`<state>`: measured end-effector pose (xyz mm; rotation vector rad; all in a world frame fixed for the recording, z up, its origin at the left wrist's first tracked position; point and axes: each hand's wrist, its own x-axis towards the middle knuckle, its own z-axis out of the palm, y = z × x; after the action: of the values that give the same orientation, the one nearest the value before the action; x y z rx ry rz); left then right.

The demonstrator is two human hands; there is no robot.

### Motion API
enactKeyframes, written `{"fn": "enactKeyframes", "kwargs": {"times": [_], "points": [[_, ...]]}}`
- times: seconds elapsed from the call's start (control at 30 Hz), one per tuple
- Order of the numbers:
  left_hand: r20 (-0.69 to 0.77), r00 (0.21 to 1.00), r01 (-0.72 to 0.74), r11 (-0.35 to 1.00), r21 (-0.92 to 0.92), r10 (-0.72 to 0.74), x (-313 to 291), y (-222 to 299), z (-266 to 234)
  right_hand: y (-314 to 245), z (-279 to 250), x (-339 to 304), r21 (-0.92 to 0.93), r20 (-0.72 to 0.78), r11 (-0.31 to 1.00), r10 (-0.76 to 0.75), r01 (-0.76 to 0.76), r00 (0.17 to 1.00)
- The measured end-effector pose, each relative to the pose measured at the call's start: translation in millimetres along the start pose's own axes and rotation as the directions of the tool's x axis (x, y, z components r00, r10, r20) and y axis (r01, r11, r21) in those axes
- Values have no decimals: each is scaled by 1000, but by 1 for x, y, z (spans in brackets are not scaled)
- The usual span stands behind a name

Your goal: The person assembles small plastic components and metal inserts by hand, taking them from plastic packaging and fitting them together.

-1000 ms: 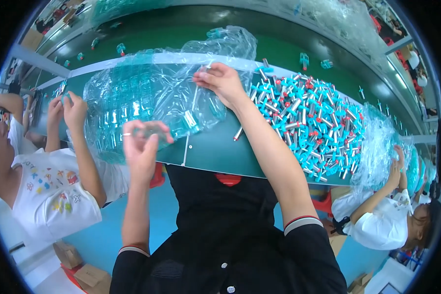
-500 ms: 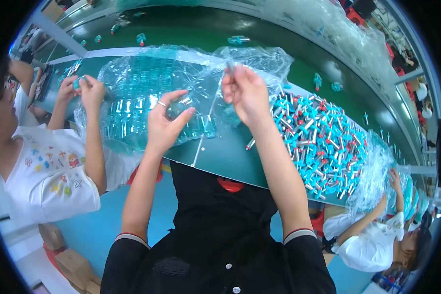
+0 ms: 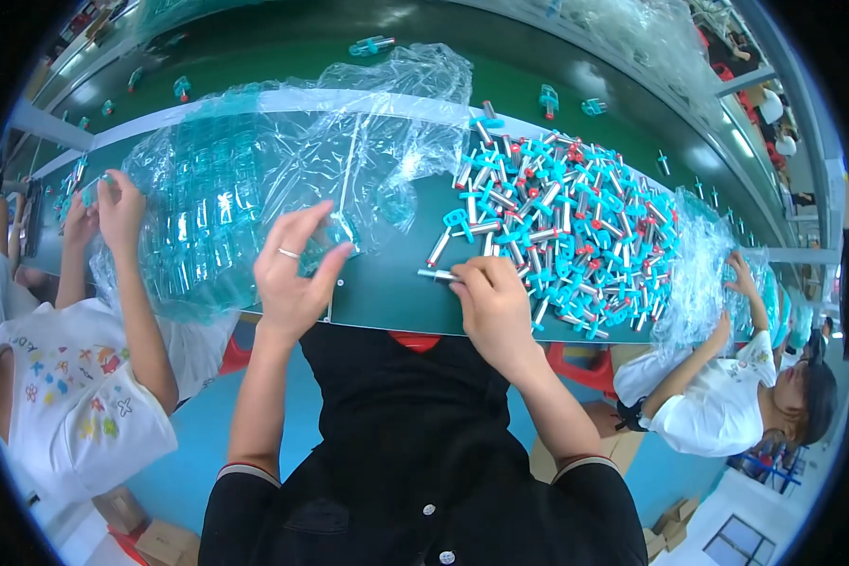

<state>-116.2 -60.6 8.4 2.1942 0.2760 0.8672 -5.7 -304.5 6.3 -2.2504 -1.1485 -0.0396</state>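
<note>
My left hand [image 3: 294, 269] is raised over the table edge, thumb and fingers curved apart in a C. I see nothing gripped in it. Just beyond its fingertips lies a clear teal plastic piece [image 3: 342, 229]. My right hand [image 3: 491, 307] has its fingers pinched together on a thin silver metal rod [image 3: 437, 274], which points left just above the green tabletop. Beside that hand spreads a pile of small silver cylinders [image 3: 575, 226] with turquoise plastic parts and red ends. One loose cylinder [image 3: 438, 248] lies at the pile's left edge.
A crinkled clear bag [image 3: 368, 123] stretches beside rows of teal clear plastic pieces [image 3: 203, 222]. Beyond the table's pale edge runs a green conveyor [image 3: 302, 61] with scattered parts. Co-workers sit at both sides; one person's hands [image 3: 113, 212] are at the left, another's arm [image 3: 684, 373] at the right.
My right hand has come down and nearer, from above the bag to the near left of the pile. My left hand stays curved over the table. The whole view has shifted.
</note>
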Motion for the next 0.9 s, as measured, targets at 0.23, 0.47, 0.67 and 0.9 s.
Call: {"fn": "enactKeyframes", "kwargs": {"times": [0.23, 0.47, 0.67, 0.9], "points": [[439, 898, 101, 951, -293, 39, -46, 39, 35, 22, -20, 24, -19, -241, 995, 89, -97, 966], [402, 889, -130, 962, -239, 220, -50, 55, 80, 35, -10, 56, -449, 151, 890, -14, 82, 988], [363, 931, 137, 955, -265, -33, -42, 46, 63, 31, -32, 63, -337, 84, 930, -125, 146, 989], [279, 913, 400, 796, -455, -299, -24, 45, 47, 2, -50, 40, 532, 67, 837, 111, -129, 992]]}}
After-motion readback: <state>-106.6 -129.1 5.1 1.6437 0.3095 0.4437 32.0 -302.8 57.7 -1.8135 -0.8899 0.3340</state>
